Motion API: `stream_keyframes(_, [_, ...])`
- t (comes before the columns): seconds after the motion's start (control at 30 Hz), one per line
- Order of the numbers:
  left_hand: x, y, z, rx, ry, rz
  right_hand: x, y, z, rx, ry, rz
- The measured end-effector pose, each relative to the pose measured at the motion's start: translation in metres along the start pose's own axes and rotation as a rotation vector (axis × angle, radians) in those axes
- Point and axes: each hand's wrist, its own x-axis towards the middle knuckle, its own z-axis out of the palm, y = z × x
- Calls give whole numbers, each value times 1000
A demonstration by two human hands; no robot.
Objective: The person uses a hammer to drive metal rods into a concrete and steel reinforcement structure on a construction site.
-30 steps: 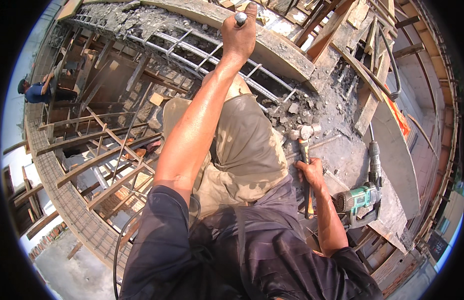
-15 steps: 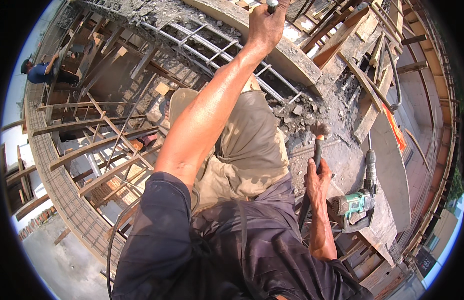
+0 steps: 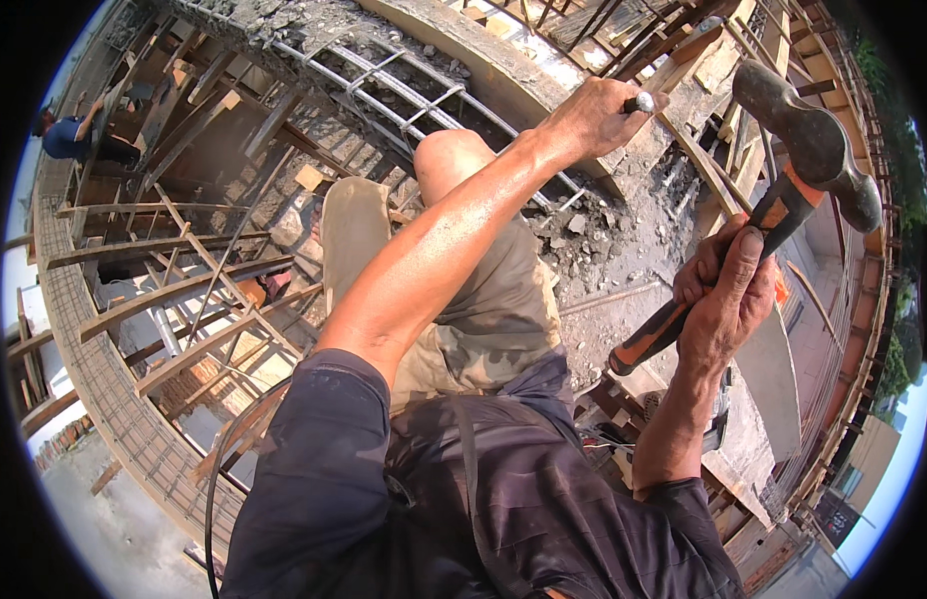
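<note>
Both hands point(image 3: 721, 290) grip tools; hammer point(image 3: 783, 190) now raised.

A: Access to the concrete beam point(image 3: 503, 75)?

B: Obstructed. Steel bars point(image 3: 404, 95) run along its near side, gaps narrow. Rubble point(image 3: 583, 235) litters the surface below.

A: Between the hands?

B: Open air between the left hand point(image 3: 588, 118) on its chisel point(image 3: 640, 102) and the right hand point(image 3: 725, 290) gripping the raised hammer point(image 3: 783, 170). Bent knee point(image 3: 449, 160) blocks the lower left approach.
</note>
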Motion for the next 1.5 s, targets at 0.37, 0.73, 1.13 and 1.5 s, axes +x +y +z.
stream_keyframes(0.37, [-2, 15, 37, 5, -110, -160, -5, -26, -33, 5, 186, -152])
stream_keyframes(0.73, [-6, -3, 47, -44, -61, -77, -21, 27, -42, -276, -37, 388])
stream_keyframes(1.13, [-4, -11, 58, -17, -56, -22, 1, 50, -37, -327, -99, 469])
stream_keyframes(1.5, [44, -146, -131, -222, 970, -439, -57, 65, -87, -110, 12, 807])
